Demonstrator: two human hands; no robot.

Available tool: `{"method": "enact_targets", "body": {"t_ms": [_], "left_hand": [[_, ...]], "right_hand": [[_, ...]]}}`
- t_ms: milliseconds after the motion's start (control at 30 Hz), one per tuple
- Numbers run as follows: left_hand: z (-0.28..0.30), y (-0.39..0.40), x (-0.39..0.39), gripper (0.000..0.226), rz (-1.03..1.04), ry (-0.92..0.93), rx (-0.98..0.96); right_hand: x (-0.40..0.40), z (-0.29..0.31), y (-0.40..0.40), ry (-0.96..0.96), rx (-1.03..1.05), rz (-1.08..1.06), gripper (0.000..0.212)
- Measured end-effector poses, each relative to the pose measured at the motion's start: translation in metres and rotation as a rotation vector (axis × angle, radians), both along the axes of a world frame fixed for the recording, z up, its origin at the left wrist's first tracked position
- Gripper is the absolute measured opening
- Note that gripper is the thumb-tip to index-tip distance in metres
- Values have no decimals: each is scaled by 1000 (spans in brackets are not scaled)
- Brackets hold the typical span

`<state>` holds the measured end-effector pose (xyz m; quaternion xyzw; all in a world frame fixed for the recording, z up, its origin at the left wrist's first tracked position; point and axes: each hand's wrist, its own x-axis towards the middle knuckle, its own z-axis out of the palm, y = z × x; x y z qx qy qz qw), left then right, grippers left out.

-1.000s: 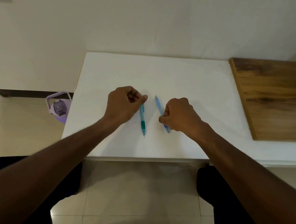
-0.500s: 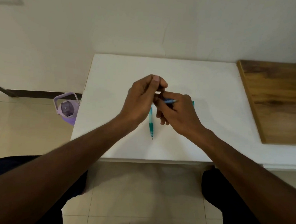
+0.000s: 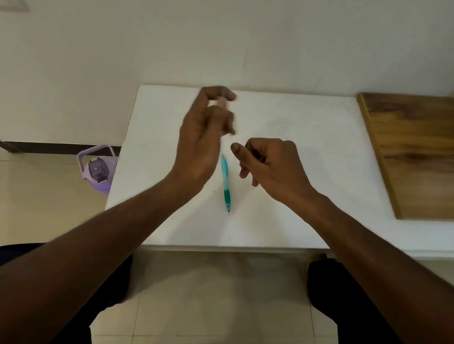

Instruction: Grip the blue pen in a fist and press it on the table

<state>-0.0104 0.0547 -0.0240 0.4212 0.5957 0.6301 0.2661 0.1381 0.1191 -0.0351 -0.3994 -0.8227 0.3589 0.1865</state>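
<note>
A: We saw the left hand [image 3: 201, 141] raised above the white worktop [image 3: 313, 177], blurred, its fingertips pinching a small dark piece [image 3: 224, 93] we could not identify.

B: And the right hand [image 3: 271, 164]?

A: We noted it hovering right of the left one, fingers curled inward around something dark; we could not tell what it was.

B: Where did we place the teal pen [image 3: 225, 183]?

A: Flat on the worktop between the two hands, touching neither, its tip pointing toward the near edge.

B: Anything else in frame?

A: We recorded a wooden board [image 3: 421, 154] at the worktop's right end and a lilac bottle [image 3: 97, 169] on the floor to the left.
</note>
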Motion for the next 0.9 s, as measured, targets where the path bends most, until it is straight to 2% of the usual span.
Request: {"method": "enact_targets", "body": {"t_ms": [133,233,400,500,900], "left_hand": [[17,4,-4,52,-74,-699,-18],[22,2,-5,61,-76,-883,-21],[29,-3,-4,56,-47,-967,-37],[33,-5,-5,56,-65,-1036,-23],[40,-6,-8,56,-116,-1041,-2]], "right_hand": [[2,-17,5,-277,-16,30,45],[1,-34,3,-447,116,35,37],[-5,-57,-1,-469,243,9,19],[-8,-65,-1,-441,271,-13,23],[-14,-81,-8,-489,428,-43,31]]}}
